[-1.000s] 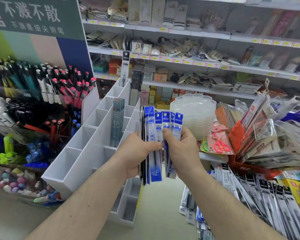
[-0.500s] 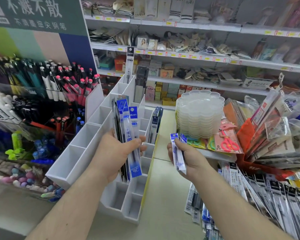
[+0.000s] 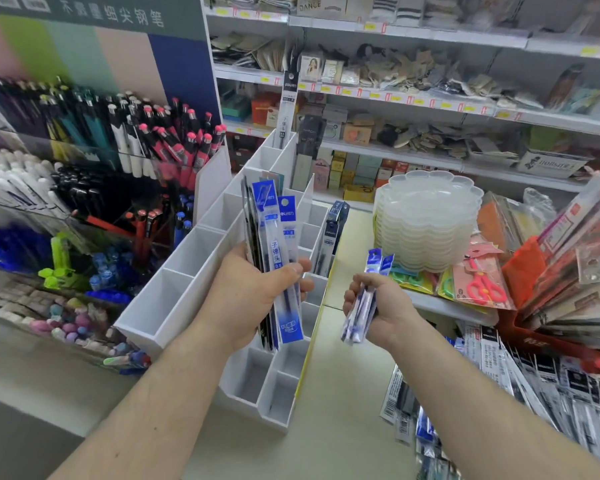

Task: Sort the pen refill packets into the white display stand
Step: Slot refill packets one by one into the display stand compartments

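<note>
Now, head view, looking down at two bare forearms over a pale shop counter. Left hand (image 3: 257, 296) has fingers and thumb curled round a thick fan of pen refill packets (image 3: 274, 261), blue and black labels, held upright in front of the white display stand (image 3: 174, 289) — a stepped rack of open compartments, most of the near ones bare. Right hand (image 3: 381, 306) pinches a smaller bunch of blue packets (image 3: 364, 299), tilted, just right of the stand and not touching it. A second ago both hands gripped one shared bundle at centre; half a second ago they had split it, and they are now a bit further apart, w/ the right-hand bunch off to the stand's right side. That reads as the sort step done for this batch — blue ones separated out, ready to drop into a slot, probably beside the blue packets (image 3: 331, 233) already standing in a right-column compartment. More packets stand in the far compartments, e.g. a dark one (image 3: 307, 150). Loose refill packets (image 3: 534, 386) lie spread on the counter at lower right, so plenty is left to do. Also in view: pen racks (image 3: 94, 140) at left, a stack of clear plastic trays (image 3: 426, 220), red scissors (image 3: 482, 282) in a packet, shelving behind. Image is slightly blurred; small print mostly unreadable.
</note>
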A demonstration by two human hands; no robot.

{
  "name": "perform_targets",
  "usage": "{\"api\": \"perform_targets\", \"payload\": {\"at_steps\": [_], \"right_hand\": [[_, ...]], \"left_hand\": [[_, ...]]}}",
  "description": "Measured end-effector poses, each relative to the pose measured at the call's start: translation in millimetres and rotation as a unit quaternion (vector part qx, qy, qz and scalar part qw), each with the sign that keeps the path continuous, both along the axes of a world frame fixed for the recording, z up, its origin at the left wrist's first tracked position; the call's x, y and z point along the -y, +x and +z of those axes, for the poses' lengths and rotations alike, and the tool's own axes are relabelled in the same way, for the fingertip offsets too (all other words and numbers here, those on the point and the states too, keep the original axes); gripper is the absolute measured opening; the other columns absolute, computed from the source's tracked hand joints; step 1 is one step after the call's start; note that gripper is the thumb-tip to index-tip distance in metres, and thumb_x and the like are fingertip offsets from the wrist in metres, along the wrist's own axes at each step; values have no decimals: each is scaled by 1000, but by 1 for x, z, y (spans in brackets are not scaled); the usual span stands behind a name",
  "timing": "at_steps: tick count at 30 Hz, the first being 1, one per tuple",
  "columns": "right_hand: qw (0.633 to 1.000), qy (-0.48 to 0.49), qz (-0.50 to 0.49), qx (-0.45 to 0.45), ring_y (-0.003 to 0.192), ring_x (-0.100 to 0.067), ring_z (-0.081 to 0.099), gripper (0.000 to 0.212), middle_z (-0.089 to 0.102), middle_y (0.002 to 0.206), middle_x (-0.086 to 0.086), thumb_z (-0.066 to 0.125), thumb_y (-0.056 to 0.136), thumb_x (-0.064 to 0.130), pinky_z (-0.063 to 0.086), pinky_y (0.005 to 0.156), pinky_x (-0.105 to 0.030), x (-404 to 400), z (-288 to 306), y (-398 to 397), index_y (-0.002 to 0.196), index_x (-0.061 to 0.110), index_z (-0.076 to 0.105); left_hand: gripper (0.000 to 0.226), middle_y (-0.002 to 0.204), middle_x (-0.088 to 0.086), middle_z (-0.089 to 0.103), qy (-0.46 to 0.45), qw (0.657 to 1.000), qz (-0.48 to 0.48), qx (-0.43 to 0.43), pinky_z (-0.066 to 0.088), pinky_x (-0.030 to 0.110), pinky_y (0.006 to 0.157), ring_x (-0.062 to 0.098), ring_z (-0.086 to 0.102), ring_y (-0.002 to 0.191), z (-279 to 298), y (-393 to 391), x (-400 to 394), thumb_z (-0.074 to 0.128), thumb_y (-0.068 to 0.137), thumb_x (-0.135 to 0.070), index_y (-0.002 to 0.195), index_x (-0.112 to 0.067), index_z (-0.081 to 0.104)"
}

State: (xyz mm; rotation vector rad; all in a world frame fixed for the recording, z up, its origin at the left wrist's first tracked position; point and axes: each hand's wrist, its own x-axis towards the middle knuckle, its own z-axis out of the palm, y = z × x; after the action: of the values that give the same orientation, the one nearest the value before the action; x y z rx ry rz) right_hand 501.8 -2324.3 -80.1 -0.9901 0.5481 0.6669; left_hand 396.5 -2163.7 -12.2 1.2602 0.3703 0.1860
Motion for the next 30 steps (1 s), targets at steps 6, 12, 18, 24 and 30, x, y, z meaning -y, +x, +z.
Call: {"api": "perform_targets", "payload": {"at_steps": [6,12,18,24,30], "right_hand": [[989,-76,-104,78,58,-17,48,30,51,66,-2,45,98,22,37,53,-25,-32,11,27,72,10,54],[958,-240,-89,132,59,-18,42,20,48,71,-3,50,97,25,31,53,-28,-38,-17,39,83,16,61],[941,-273,-72,185,58,-14,45,16,56,76,-1,65,93,29,36,55,-27,-37,-37,43,97,14,59],[882,-338,184,273,58,-14,49,20,61,78,-6,75,85,17,40,46,-21,-37,-42,37,100,12,63],[857,-382,195,286,72,-20,60,41,68,94,-5,79,78,29,47,53,-29,-32,-36,42,112,18,59]], "left_hand": [[28,83,6,75,-1,1000,1,6,59,31,64,22,72,70,-1,0,0,62,91,4,118,-4,56],[28,83,5,75,-4,1000,-2,6,58,30,63,19,72,69,-2,-1,-1,61,91,3,118,-2,56],[33,84,4,76,8,1000,-2,7,58,29,63,19,73,71,-2,-2,-2,63,90,1,122,-3,55],[24,81,8,74,-3,1000,1,30,60,31,62,22,71,67,1,-2,0,59,90,8,111,-6,57],[25,81,5,75,4,999,-5,33,58,29,61,22,73,69,0,-2,-1,60,91,5,111,-8,57]]}}
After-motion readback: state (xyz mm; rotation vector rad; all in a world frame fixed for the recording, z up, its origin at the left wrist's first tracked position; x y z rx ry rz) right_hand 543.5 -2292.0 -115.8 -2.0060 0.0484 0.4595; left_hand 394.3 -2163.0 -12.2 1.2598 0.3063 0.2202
